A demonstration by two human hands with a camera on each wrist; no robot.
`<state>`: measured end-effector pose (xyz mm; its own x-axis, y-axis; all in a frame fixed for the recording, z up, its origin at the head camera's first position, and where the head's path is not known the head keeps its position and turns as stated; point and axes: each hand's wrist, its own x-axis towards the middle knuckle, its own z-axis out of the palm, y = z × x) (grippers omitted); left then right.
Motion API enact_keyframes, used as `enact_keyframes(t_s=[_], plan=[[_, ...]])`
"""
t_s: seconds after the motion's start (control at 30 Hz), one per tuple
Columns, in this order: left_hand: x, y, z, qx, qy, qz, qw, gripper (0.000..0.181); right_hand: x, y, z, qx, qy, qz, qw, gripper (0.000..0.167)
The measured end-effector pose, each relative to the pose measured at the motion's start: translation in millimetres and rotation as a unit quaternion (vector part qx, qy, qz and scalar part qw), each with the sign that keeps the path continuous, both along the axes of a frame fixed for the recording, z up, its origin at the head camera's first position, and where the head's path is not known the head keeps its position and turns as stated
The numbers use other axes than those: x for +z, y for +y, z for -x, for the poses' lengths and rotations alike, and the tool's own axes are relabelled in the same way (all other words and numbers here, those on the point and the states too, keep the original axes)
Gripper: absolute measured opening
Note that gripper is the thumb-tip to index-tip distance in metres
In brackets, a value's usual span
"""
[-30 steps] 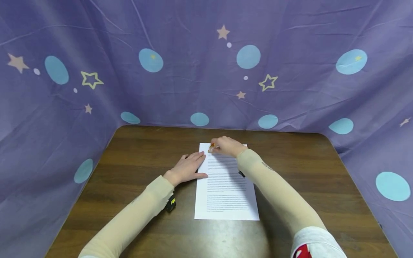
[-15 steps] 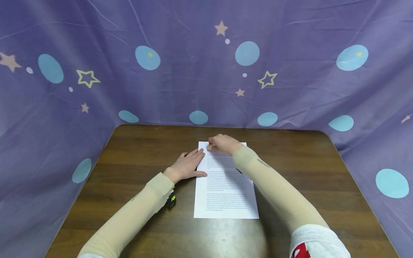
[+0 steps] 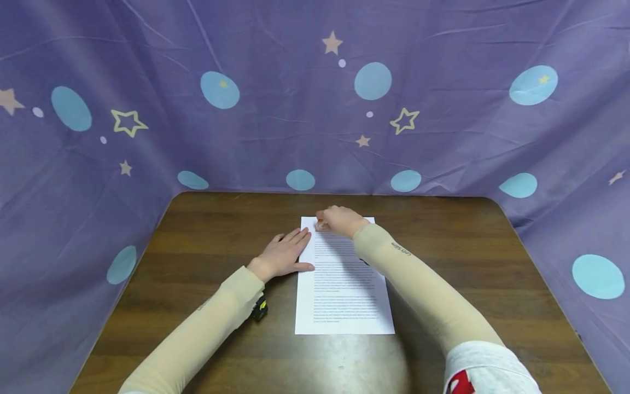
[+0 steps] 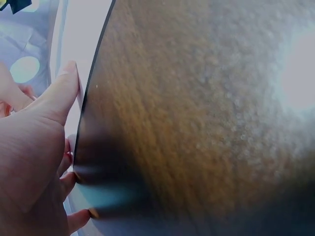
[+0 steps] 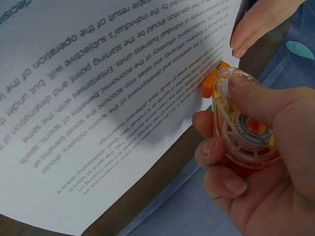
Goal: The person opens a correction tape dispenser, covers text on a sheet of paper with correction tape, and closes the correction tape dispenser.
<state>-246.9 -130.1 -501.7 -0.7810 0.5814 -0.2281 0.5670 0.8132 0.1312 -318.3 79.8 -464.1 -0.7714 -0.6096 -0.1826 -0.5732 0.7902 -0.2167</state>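
Note:
A printed sheet of paper (image 3: 344, 306) lies on the wooden table. The left hand (image 3: 284, 256) rests on its left edge with fingers spread; the left wrist view shows this hand (image 4: 39, 132) along the paper's edge. Near the top left of the sheet, the right hand (image 3: 343, 220) grips a small clear and orange dispenser (image 3: 322, 225). In the right wrist view, the thumb and curled fingers of the right hand (image 5: 275, 132) hold the dispenser (image 5: 248, 123), a tape wheel visible inside, its orange tip (image 5: 210, 82) at the printed lines.
The brown wooden table (image 3: 443, 241) has a purple curtain (image 3: 295, 109) with stars and dots behind it and at both sides. A small black and yellow device (image 3: 260, 308) is at the left wrist. The right forearm reaches over the paper's right side.
The right hand with the dispenser has shifted slightly toward the left and the top of the sheet. The left hand stays on the paper's edge; the head view has moved slightly.

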Motion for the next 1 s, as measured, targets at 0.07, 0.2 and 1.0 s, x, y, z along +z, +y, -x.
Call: enact_keyframes(t_s=[0.07, 0.2, 1.0], plan=[[-0.3, 0.1, -0.1, 0.001, -0.001, 0.001, 1.0, 0.094, -0.8, 2, 0.1, 0.001, -0.001, 0.005, 1.0, 0.032], [0.2, 0.0, -0.1, 0.001, -0.004, 0.002, 1.0, 0.094, -3.0, 6, 1.3, 0.008, 0.006, 0.007, 0.9999, 0.031], [2.9, 0.1, 0.1, 0.007, -0.018, -0.001, 0.9998, 0.095, -4.3, 28, 2.4, 0.015, 0.008, 0.017, 0.9997, 0.02]])
